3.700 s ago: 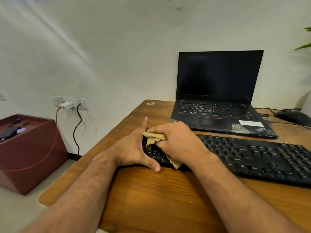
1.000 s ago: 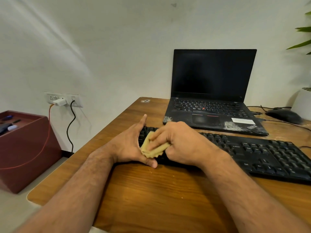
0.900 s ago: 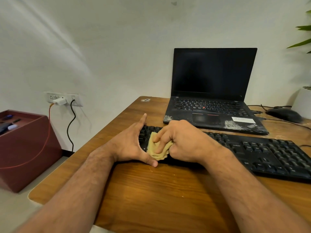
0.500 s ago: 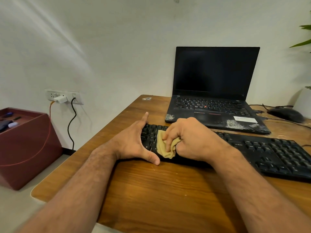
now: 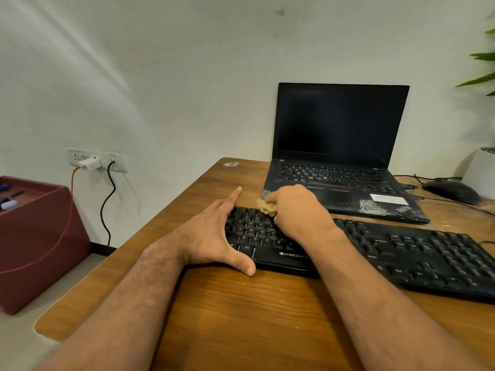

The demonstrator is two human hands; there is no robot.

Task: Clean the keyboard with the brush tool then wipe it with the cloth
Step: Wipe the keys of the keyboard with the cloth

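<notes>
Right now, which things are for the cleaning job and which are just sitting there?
For the job: keyboard, cloth, right hand rubbing it, left hand steadying the keyboard.

Just sitting: laptop, mouse, red box, charger, plant pot.

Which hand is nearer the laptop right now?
Right. The right hand, holding the cloth, is just before the laptop's front left corner; the left hand braces the keyboard's left end.

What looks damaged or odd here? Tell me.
The laptop has scraped, whitish patches on its palm rest, at the front left corner and right of the touchpad, like torn-off stickers. The keyboard sits askew to the desk edge.
</notes>
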